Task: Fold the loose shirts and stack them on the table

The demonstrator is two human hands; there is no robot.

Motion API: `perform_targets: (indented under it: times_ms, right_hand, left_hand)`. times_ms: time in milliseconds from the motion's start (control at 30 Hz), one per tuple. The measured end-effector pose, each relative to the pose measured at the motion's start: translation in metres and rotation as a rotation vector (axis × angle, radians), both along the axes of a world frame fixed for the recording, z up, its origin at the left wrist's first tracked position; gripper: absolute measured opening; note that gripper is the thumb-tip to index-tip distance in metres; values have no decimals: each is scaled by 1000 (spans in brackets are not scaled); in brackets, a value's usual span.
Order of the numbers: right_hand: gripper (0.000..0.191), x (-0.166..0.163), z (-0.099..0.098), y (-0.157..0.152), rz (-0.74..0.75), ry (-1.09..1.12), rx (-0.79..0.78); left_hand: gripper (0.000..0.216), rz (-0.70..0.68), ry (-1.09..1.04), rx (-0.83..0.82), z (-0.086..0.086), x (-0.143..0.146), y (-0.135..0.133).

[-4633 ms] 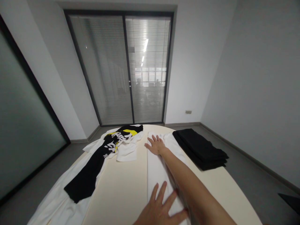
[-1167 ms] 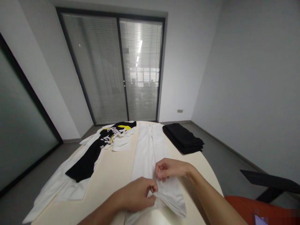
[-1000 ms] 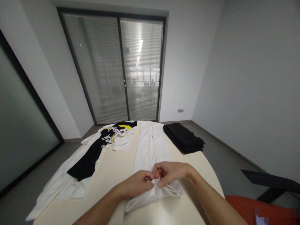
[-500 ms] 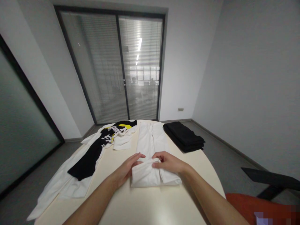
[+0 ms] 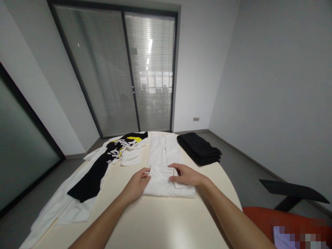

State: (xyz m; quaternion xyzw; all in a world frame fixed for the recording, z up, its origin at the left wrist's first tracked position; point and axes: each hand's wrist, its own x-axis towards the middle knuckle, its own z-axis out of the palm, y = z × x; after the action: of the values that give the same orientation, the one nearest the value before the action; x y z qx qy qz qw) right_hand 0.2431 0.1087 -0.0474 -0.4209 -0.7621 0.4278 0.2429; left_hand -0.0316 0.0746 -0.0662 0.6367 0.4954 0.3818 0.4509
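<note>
A white garment point(image 5: 162, 155) lies in a long strip on the table, its near end doubled over; its exact kind is hidden by the folding. My left hand point(image 5: 137, 183) is at the garment's left edge, thumb and fingers closed on the cloth there. On the other side, my right hand point(image 5: 185, 174) grips a small folded flap of the same cloth between thumb and fingers, near the right edge. Some of the gripped fabric is hidden under my fingers.
A stack of folded black clothes point(image 5: 199, 148) sits right of the garment. Left lies a spread white garment with a black, yellow-printed panel point(image 5: 90, 176). All rest on a rounded cream table point(image 5: 155, 221). An orange chair point(image 5: 256, 221) with a black armrest point(image 5: 293, 190) stands at right.
The near end of the white garment has gone from raised and bunched to lying flatter. My left hand has shifted to its left edge; the right stays on the flap. The view has turned slightly.
</note>
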Motion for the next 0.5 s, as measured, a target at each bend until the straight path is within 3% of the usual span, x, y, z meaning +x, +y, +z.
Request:
perform_targets:
  times_ms: [167, 333, 400, 500]
  right_hand:
    - [58, 4, 10, -8, 145, -63, -123]
    - [50, -3, 24, -20, 314, -121, -297]
    - [41, -7, 26, -22, 309, -127, -246]
    - [28, -10, 23, -17, 169, -56, -10]
  left_hand:
    - [36, -185, 185, -25, 20, -9, -14]
    - [37, -446, 203, -350, 38, -17, -24]
    - [39, -444, 134, -317, 39, -14, -23]
    - [40, -273, 0, -94, 36, -7, -17]
